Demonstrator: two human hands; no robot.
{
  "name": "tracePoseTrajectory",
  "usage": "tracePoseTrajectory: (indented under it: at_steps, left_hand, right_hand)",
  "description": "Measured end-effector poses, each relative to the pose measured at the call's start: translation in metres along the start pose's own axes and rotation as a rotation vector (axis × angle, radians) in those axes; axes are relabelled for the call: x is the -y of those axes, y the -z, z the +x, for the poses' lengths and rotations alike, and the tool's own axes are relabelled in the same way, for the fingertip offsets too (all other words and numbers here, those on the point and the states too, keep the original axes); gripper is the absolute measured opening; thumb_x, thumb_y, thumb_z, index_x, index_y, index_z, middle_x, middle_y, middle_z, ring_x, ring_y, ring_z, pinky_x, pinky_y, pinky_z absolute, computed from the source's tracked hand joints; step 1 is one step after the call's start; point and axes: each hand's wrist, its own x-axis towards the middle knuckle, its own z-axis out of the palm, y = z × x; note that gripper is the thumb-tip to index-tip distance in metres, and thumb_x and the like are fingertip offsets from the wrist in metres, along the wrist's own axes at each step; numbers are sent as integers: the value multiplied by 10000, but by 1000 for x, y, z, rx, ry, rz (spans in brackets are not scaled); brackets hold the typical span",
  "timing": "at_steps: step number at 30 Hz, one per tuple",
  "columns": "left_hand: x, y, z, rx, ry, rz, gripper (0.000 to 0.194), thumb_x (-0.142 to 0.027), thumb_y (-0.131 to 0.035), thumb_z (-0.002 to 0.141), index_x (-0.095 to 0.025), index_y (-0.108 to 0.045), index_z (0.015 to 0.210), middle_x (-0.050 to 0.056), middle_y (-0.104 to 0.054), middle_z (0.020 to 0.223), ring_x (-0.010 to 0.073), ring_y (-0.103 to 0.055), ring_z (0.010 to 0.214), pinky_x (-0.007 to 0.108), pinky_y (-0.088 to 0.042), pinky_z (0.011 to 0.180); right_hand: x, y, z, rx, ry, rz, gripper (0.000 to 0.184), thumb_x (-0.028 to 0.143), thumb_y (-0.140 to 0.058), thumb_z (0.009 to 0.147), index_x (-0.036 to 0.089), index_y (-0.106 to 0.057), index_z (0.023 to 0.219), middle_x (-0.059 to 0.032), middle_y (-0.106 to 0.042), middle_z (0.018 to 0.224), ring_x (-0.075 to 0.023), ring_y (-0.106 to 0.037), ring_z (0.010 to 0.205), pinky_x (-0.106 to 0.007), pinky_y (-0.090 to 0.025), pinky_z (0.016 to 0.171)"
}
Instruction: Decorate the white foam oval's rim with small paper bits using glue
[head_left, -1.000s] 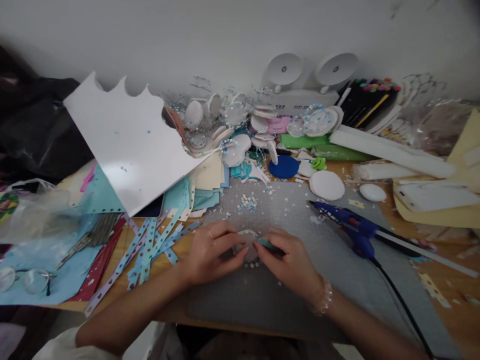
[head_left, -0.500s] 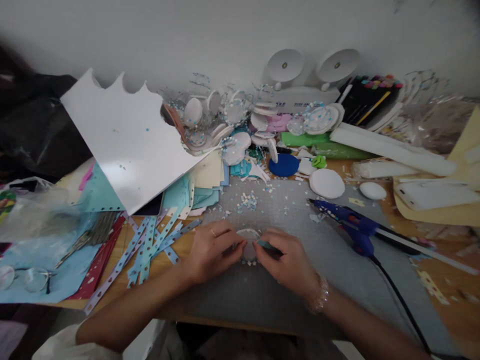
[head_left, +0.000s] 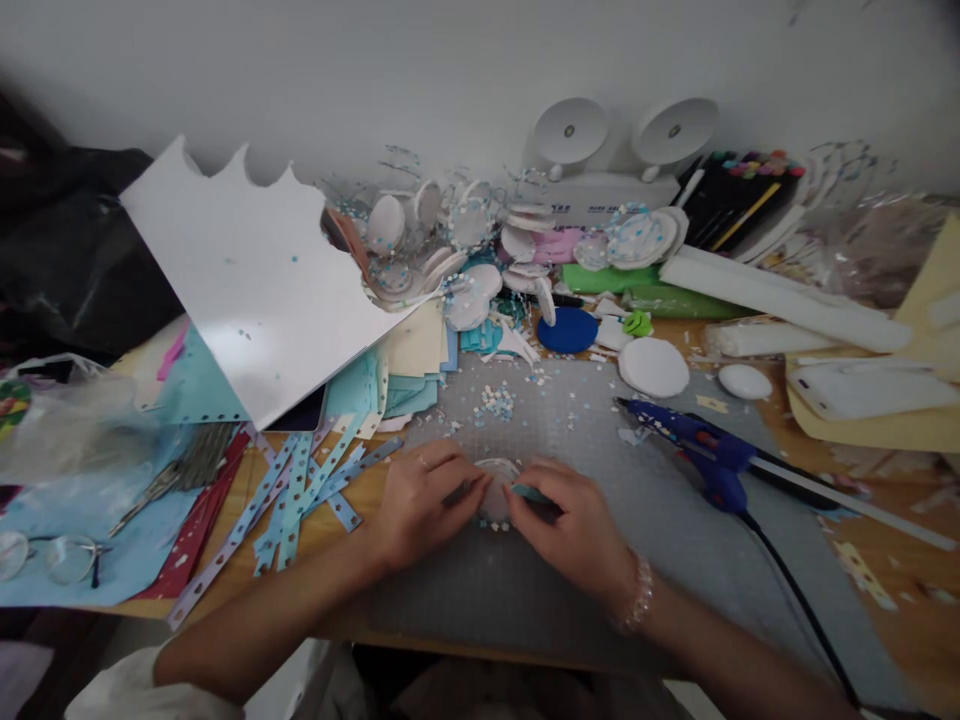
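Note:
My left hand [head_left: 420,500] and my right hand [head_left: 574,525] meet over a small white foam disc [head_left: 496,482] lying on the grey cutting mat [head_left: 675,560]. The left fingers pinch the disc's left edge. In the right fingers I hold a thin teal tool [head_left: 531,493], its tip at the disc's right edge. Tiny blue and white confetti bits [head_left: 495,403] lie scattered on the mat just beyond the disc.
A blue glue gun [head_left: 694,445] with a black cord lies to the right. White foam discs [head_left: 652,367], a dark blue disc [head_left: 568,330], punched blue paper strips [head_left: 300,490], a white card sheet [head_left: 255,290], scissors [head_left: 161,485] and glasses [head_left: 49,558] crowd the desk.
Both hands stay on the disc; the fingers shift slightly closer around it. The camera tilted a little, nothing else moved.

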Motion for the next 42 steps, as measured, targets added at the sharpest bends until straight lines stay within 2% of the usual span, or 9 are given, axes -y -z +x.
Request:
tracePoseTrajectory:
  at_steps: [8,23,30,32,35,42]
  left_hand:
    - [-3,7,8,-31,-9,-157,62,-145,-616,829,-137,-668,861,55,-645,738,143,-603,686,239,-493,627]
    - [1,2,5,-101,-45,-43,50,-152,-635,799,-165,-666,836,26,-638,715,125,-594,651,228,-492,599]
    - [-1,4,5,-91,-88,-44,59,-146,-627,807,-160,-670,843,26,-643,707,117,-598,633,214,-494,582]
    - [-2,5,5,-75,-99,-52,61,-142,-625,809,-155,-674,845,30,-647,705,117,-600,630,212,-491,578]
    - [-2,6,5,-50,-107,-37,63,-149,-620,816,-152,-680,835,30,-647,691,117,-598,621,211,-486,574]
    - [0,4,4,-55,-128,42,85,-180,-617,825,-164,-678,767,23,-644,680,121,-594,619,216,-471,580]
  right_hand:
    - [1,4,2,-14,-31,40,194,166,-526,834,198,-539,643,14,-505,614,-125,-491,604,-258,-365,583]
    - [-1,1,0,-56,-3,44,161,146,-557,818,186,-546,663,22,-508,621,-117,-487,604,-249,-360,586]
    - [-4,0,0,-81,10,-9,167,155,-557,821,189,-523,661,20,-508,623,-122,-495,612,-250,-362,590]
    - [-5,1,0,-88,4,-27,121,164,-557,823,189,-539,705,11,-540,657,-128,-517,633,-252,-379,606]
    - [-5,2,0,-69,17,-50,44,172,-553,829,188,-563,789,-5,-592,727,-139,-557,684,-259,-406,650]
    - [-5,4,-2,-8,81,-95,77,159,-517,826,197,-546,766,-8,-598,719,-150,-563,682,-267,-405,642]
